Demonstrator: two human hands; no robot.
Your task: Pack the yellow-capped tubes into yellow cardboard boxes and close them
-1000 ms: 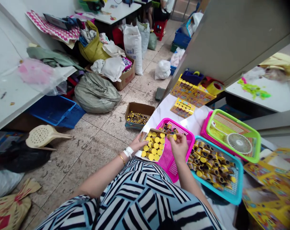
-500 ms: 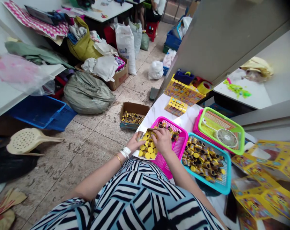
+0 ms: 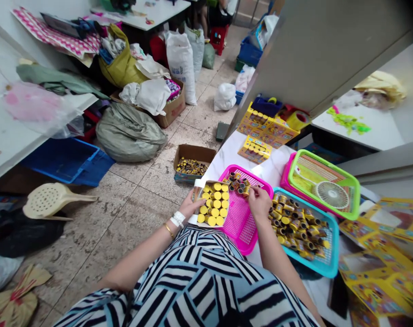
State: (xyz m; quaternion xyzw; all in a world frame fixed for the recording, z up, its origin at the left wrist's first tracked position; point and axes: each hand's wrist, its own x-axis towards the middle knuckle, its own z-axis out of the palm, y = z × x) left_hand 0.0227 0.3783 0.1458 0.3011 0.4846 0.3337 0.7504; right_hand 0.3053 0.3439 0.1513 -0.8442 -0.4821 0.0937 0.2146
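Observation:
My left hand (image 3: 188,207) is closed round the side of an open cardboard box (image 3: 198,183), its thumb over the edge. Rows of small tubes with yellow caps (image 3: 215,204) stand in the box, caps up. My right hand (image 3: 260,205) is over the pink basket (image 3: 241,227), with fingertips pinched on a small yellow-and-brown tube (image 3: 246,190) at the edge of a loose pile. More such tubes (image 3: 235,180) lie at the basket's far end. To the right, a blue basket (image 3: 333,254) holds many of the same tubes, lying every which way.
Filled yellow boxes (image 3: 256,150) stand at the table's back. A green basket (image 3: 354,200) with a small fan (image 3: 332,195) sits far right, by yellow cartons (image 3: 380,272). On the floor are a carton of tubes (image 3: 195,178), a stool (image 3: 44,200) and sacks (image 3: 131,134).
My right hand has moved right, from over the box to the pile in the pink basket. The rows of yellow caps now show fully. My left hand still holds the box.

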